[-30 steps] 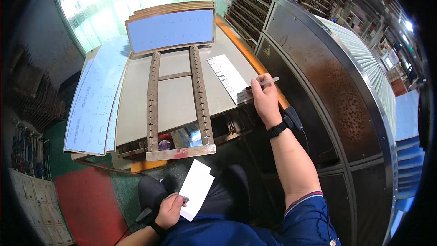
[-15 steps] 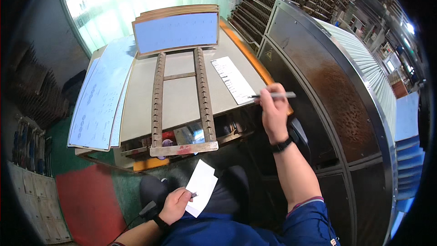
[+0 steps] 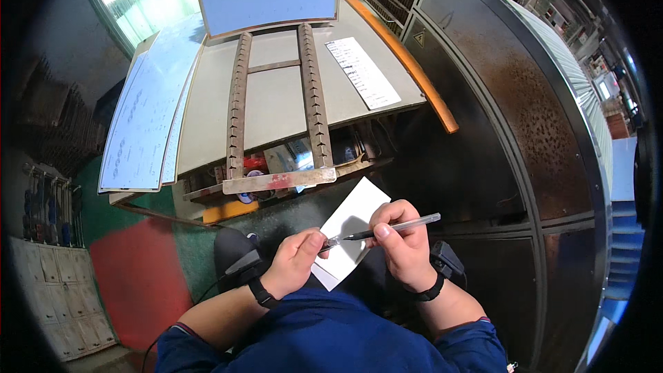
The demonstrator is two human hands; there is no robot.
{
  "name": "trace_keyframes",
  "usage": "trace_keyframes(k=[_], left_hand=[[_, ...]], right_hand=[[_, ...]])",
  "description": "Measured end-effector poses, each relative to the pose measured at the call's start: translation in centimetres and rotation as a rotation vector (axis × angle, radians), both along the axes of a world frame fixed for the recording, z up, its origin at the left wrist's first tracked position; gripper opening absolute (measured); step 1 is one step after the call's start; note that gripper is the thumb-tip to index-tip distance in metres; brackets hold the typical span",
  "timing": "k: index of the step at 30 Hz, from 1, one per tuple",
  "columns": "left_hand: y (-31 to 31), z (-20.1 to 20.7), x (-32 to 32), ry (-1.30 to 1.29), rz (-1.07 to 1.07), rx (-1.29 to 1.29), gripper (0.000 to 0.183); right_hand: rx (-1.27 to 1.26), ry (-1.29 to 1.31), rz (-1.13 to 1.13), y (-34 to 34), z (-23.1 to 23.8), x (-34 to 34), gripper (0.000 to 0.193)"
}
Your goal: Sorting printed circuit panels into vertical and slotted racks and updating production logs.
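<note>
Over my lap, my left hand (image 3: 293, 262) grips a few white paper sheets (image 3: 359, 204) together with a small clear pen cap (image 3: 333, 242) between thumb and fingers. A pen (image 3: 420, 222) with a clear barrel and black front lies in the pinch of my right hand (image 3: 406, 249). Its tip points left, right at the cap; whether it is inside cannot be made out. The right fingers are over the paper's right edge. Ahead on the table (image 3: 276, 107) lies a narrow white sheet with handwriting (image 3: 362, 72).
A notched metal rack (image 3: 318, 110) lies across the table, its end bar past the front edge. Behind it stand several blue-faced panels (image 3: 273, 1); more panels (image 3: 141, 124) are at the left. Dark metal cabinets (image 3: 463, 110) flank the right, with an orange strip (image 3: 400, 55) alongside the table.
My right hand has come down from the written sheet on the table to my left hand, bringing the pen to the cap. The left hand and paper have moved up and right.
</note>
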State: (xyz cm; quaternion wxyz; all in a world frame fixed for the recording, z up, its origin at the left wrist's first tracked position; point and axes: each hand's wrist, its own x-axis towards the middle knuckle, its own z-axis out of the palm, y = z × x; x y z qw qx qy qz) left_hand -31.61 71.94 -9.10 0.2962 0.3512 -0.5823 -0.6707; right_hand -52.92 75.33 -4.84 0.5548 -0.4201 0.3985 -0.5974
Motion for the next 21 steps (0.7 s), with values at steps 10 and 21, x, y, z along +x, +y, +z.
trace_keyframes(k=[10, 21], left_hand=[[0.6, 0.4, -0.8, -0.042, -0.035, -0.132, 0.045], [1.2, -0.8, -1.2, -0.061, 0.009, -0.111, 0.044]], right_hand=[[0.050, 0.248, 0.335, 0.5, -0.4, -0.1, 0.026], [0.136, 0.192, 0.305, 1.4, -2.3, 0.4, 0.030]])
